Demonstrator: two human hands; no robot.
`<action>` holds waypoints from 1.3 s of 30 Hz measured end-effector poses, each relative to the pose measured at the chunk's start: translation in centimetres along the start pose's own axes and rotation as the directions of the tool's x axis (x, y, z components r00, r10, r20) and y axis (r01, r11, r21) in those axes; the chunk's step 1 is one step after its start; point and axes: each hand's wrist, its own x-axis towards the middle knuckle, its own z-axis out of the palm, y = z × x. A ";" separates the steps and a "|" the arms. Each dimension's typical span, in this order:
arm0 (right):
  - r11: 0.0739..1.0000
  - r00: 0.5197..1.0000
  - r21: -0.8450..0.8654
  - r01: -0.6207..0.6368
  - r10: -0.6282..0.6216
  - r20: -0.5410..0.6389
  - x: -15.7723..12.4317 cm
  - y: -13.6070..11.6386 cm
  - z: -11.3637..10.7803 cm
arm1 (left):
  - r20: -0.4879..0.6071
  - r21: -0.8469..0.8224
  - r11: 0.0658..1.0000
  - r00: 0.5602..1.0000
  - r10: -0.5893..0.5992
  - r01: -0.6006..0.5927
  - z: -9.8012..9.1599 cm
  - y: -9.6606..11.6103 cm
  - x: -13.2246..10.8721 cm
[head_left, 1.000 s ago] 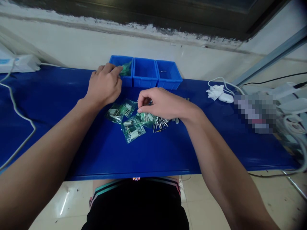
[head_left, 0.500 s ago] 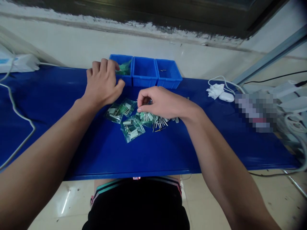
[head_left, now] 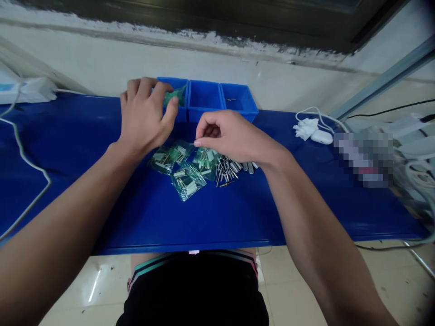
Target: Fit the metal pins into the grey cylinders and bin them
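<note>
My left hand (head_left: 144,115) is raised in front of the left blue bin (head_left: 176,86), fingers curled and thumb out; a green bag (head_left: 174,95) shows past its fingertips, and I cannot tell if the fingers grip it. My right hand (head_left: 227,136) hovers over a heap of small metal pins (head_left: 231,168), thumb and forefinger pinched on something too small to name. Several small green clear bags of metal parts (head_left: 186,179) lie on the blue table (head_left: 204,213) between the hands.
Three blue bins stand side by side at the table's back; the middle bin (head_left: 205,96) and the right bin (head_left: 238,102) hold little. White cables (head_left: 23,158) run along the left. A white device (head_left: 320,136) with crumpled paper and more gear sit at the right.
My left hand has lifted and drawn back slightly from the left bin, curling its fingers. My right hand has risen off the pin heap, uncovering more pins.
</note>
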 end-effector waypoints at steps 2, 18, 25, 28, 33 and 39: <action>1.000 0.995 0.014 0.022 -0.020 -0.099 0.2 0.2 -0.1 | -0.066 -0.016 0.999 0.997 0.032 -0.033 -0.6 0.5 -0.1; 0.959 0.771 0.123 0.254 -0.124 -0.624 1.0 1.0 -0.7 | 0.162 -0.643 0.765 0.970 0.182 -0.036 0.4 2.5 -0.5; 0.986 0.895 0.143 0.081 -0.009 -0.446 1.6 2.6 -0.3 | 0.071 -0.668 0.743 0.990 0.120 -0.042 0.6 1.7 0.0; 0.963 0.895 0.199 0.179 -0.076 -0.439 2.1 3.5 0.1 | 0.087 -0.662 0.750 0.992 0.096 -0.015 0.5 1.9 -0.1; 0.941 0.870 0.234 0.243 -0.105 -0.481 2.4 3.4 0.4 | 0.110 -0.678 0.735 0.989 0.104 -0.002 0.5 2.0 -0.3; 0.928 0.858 0.240 0.286 -0.137 -0.494 2.4 3.2 0.6 | 0.069 -0.707 0.706 0.991 0.119 -0.035 0.5 1.8 0.0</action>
